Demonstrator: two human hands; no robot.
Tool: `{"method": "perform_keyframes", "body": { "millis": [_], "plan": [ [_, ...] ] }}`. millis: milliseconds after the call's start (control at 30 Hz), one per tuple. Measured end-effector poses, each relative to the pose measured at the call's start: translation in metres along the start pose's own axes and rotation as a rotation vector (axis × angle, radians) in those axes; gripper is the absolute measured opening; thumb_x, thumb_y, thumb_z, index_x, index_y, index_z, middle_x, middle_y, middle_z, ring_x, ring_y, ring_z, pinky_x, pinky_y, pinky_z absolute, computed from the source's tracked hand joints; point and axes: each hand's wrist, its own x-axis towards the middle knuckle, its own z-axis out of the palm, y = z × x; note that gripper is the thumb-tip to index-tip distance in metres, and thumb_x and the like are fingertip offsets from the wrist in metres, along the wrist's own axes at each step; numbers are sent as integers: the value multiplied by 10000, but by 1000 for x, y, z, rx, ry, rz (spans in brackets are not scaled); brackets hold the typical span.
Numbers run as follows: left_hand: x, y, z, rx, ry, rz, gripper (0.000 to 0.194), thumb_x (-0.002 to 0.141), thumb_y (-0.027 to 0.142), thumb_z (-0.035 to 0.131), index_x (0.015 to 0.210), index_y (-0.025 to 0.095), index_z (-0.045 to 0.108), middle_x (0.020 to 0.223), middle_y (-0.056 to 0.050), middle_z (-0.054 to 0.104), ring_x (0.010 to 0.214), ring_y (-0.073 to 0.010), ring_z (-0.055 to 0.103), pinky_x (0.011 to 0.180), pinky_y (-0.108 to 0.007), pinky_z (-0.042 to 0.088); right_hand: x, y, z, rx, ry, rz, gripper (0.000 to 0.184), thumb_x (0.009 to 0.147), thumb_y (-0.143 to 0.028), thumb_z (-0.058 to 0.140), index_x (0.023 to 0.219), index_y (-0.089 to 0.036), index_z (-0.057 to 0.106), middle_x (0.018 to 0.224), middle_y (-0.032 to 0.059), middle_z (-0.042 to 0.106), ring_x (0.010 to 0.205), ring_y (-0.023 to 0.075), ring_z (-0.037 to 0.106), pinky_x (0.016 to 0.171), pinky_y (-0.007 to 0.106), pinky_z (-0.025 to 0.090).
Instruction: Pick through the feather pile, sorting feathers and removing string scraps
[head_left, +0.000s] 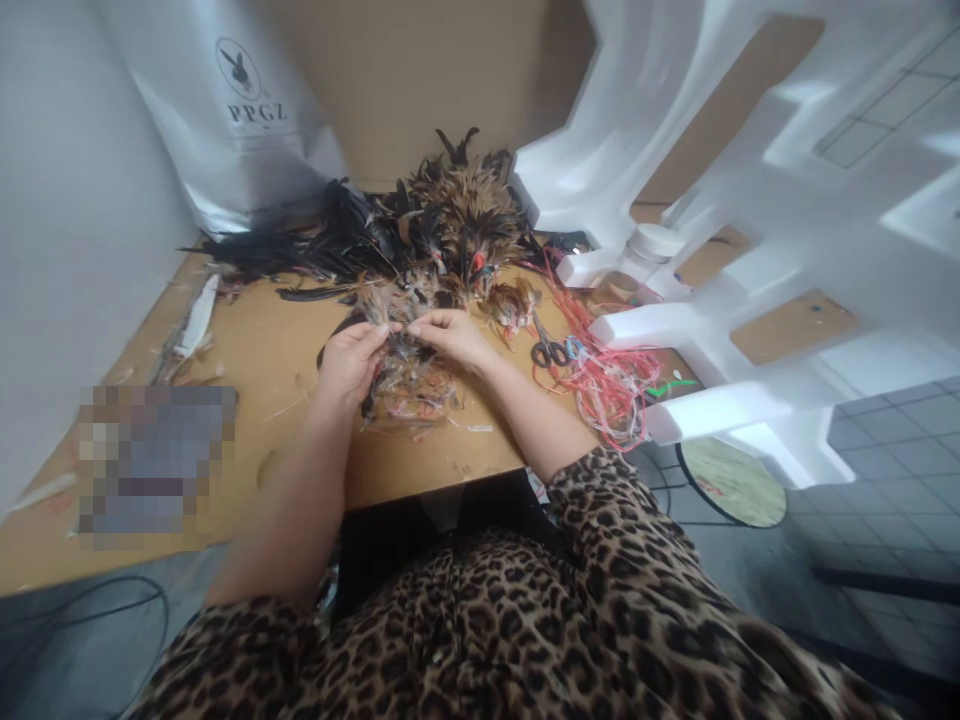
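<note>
Both my hands meet over a loose heap of brown feathers (pixel 412 385) at the middle of the table. My left hand (pixel 355 358) is closed, thumb and fingers pinching a feather (pixel 379 300) whose tip points up and away. My right hand (pixel 450 335) pinches close beside it, fingertips almost touching the left ones; what lies between them is too small to make out. Behind the hands spreads a big pile of black feathers (pixel 330 240) and a bushy brown bunch (pixel 469 205). A small feather bundle (pixel 514 305) lies right of my right hand.
Black-handled scissors (pixel 550 354) lie beside tangled pink and red string (pixel 611 385) on the right. White foam pieces (pixel 705 345) jut over the table's right side. A silvery bag (pixel 247 130) stands at the back left; a blurred-out flat object (pixel 157 460) lies at the left.
</note>
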Motion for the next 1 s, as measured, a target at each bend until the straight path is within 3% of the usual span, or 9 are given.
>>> {"method": "perform_keyframes", "body": {
  "millis": [67,200,300,400,500,667,867,1000],
  "plan": [
    [-1,-1,1,29,-17,5,142,610,235,764,674,137,684,733,-55,694,653,-105,615,655,-218,487,-1,-2,2,54,-60,76,366,641,-443,696,812,-121,670,604,-36,575,512,44,419,531,186,341],
    [-3,-2,3,24,-33,-13,157,591,220,773,657,122,670,755,-72,697,662,-111,623,672,-227,486,-3,-6,8,108,-118,73,298,568,-355,759,674,-107,633,576,-46,559,525,31,436,549,173,346],
    [-3,0,4,-17,-39,-17,160,597,215,769,649,122,649,787,-72,701,697,-116,635,702,-237,492,-3,-6,11,192,-113,153,288,572,-345,754,660,-126,590,505,-70,507,435,19,365,448,161,277],
    [-2,1,3,-51,28,-71,150,622,201,755,673,133,632,790,-53,697,714,-110,647,680,-217,492,-1,-5,10,360,-61,232,315,577,-357,747,723,-155,554,552,-63,548,404,20,357,382,154,210],
    [-1,1,1,-48,65,-163,149,641,187,745,703,136,620,762,-49,692,716,-121,664,615,-191,484,1,-2,8,457,-11,212,342,566,-365,757,735,-165,537,553,-70,528,420,20,374,379,143,213],
    [-3,-1,3,-34,6,-249,109,672,155,714,700,129,611,715,-65,695,684,-131,674,555,-175,481,3,4,12,447,33,154,345,569,-388,765,732,-171,552,468,-94,430,406,21,319,390,155,204],
    [-7,3,9,-20,6,-264,82,677,123,697,697,111,619,692,-76,693,621,-111,660,516,-155,464,4,7,19,338,108,110,335,595,-424,735,763,-169,598,478,-86,449,407,26,305,409,176,206],
    [-7,2,9,-10,-5,-262,135,643,143,736,718,100,633,661,-68,679,583,-93,636,497,-145,454,3,7,21,270,145,51,312,604,-402,715,776,-159,624,576,-61,528,484,39,395,472,176,296]
  ]
}}
